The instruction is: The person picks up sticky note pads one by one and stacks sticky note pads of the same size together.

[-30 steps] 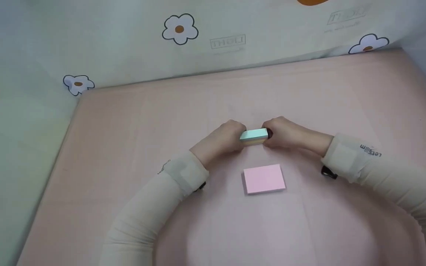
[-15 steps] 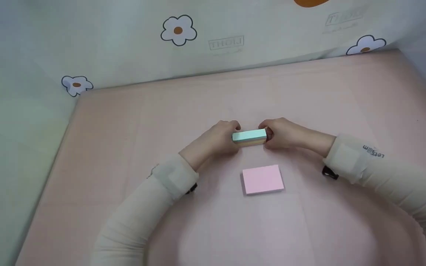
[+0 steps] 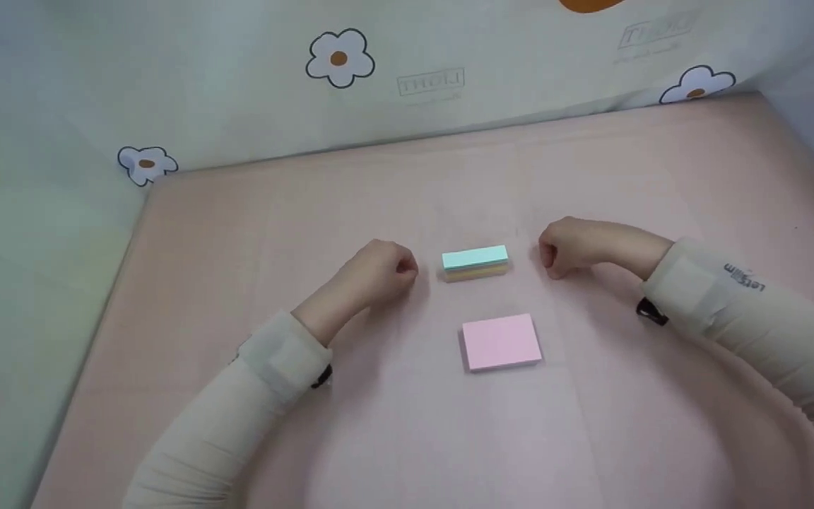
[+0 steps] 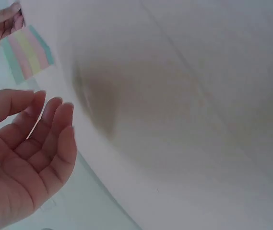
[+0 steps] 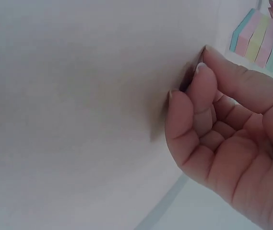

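Note:
A narrow block of layered sticky notes (image 3: 475, 258), mint on top, stands on the pink-covered table between the two hands. Its teal, pink, yellow and green layers show in the left wrist view, where the same block (image 4: 28, 53) is at the upper left, and in the right wrist view, where the block (image 5: 257, 39) is at the upper right. To its left, my left hand (image 3: 379, 272) is apart from it, fingers loosely curled and holding nothing. On the other side my right hand (image 3: 580, 246) is likewise loosely curled, with nothing in it.
A flat pink sticky-note pad (image 3: 501, 343) lies nearer to me than the block. Behind the table (image 3: 273, 226) rises a pale cloth (image 3: 237, 78) printed with flowers, and it continues along the left side.
Both hands have let go of the layered block and drawn apart, the left one leftward and the right one rightward. The block stays on the table; the pink pad has not moved.

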Available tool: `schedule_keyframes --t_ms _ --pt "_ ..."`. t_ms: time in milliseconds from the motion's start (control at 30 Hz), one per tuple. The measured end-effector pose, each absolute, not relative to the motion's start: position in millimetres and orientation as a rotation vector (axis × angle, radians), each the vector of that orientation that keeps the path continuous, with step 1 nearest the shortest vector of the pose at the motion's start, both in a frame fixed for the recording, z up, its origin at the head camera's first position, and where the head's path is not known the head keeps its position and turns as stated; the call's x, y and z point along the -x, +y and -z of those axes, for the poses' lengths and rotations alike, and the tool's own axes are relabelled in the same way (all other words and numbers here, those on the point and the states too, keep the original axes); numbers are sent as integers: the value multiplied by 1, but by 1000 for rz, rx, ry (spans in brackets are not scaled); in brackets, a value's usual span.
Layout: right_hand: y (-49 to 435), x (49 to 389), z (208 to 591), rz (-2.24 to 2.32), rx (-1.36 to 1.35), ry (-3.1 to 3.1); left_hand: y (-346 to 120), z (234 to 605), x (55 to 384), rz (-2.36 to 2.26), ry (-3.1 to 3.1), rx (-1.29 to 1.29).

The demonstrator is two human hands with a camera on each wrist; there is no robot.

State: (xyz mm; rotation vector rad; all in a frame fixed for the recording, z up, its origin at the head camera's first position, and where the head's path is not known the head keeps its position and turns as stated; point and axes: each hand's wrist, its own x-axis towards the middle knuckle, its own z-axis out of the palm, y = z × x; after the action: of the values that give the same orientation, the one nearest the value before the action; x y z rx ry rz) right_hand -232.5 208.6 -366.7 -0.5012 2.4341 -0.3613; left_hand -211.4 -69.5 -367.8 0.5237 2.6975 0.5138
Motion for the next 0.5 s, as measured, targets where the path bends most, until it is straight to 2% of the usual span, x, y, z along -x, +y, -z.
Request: schedule_keyframes --t_ms 200,500 --pt "207 234 367 336 556 2449 -50 368 206 -303 2766 -684" --pt "209 231 368 352 584 2461 -36 366 202 -169 2788 -727"
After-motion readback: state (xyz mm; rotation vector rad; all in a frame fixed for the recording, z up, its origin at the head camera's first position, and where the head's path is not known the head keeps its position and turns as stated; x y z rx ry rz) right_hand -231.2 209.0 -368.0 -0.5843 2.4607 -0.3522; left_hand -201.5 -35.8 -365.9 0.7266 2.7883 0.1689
